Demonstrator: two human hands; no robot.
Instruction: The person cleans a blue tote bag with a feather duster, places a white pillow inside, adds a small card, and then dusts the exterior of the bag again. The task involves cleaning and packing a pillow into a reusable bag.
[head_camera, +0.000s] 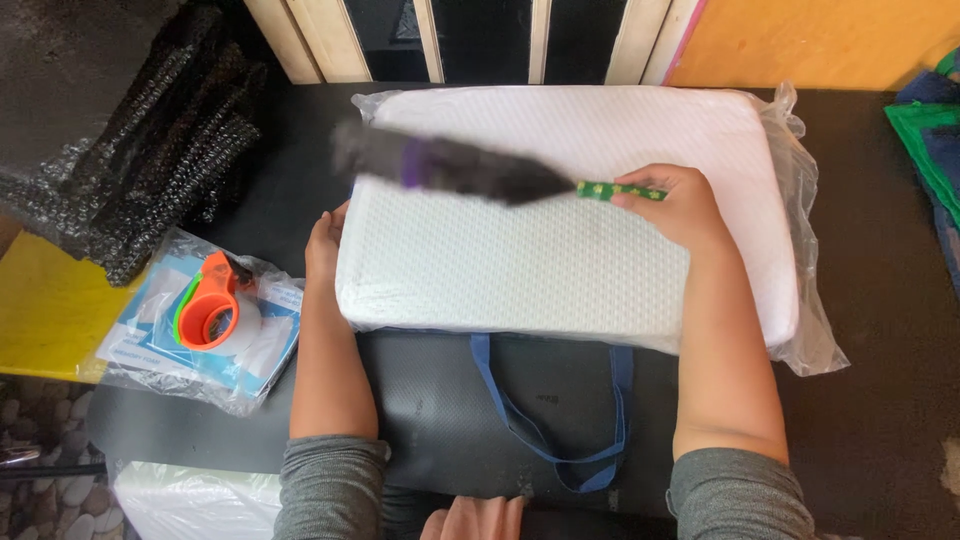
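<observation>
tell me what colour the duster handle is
Green with small light dots, held in the right hand; the duster handle shows best in the head view.

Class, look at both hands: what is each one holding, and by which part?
Right hand grips the feather duster by its green handle. Left hand holds nothing; it rests against the white pillow's left edge.

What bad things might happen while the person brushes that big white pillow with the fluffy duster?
The duster is blurred, so it seems to be swinging fast; the right hand holds only the end of its thin green handle, so it might slip out. The pillow lies on loose clear plastic, steadied at one edge by the left hand, so it may slide. A wide sweep might also reach the orange tape dispenser lying to the left.
</observation>
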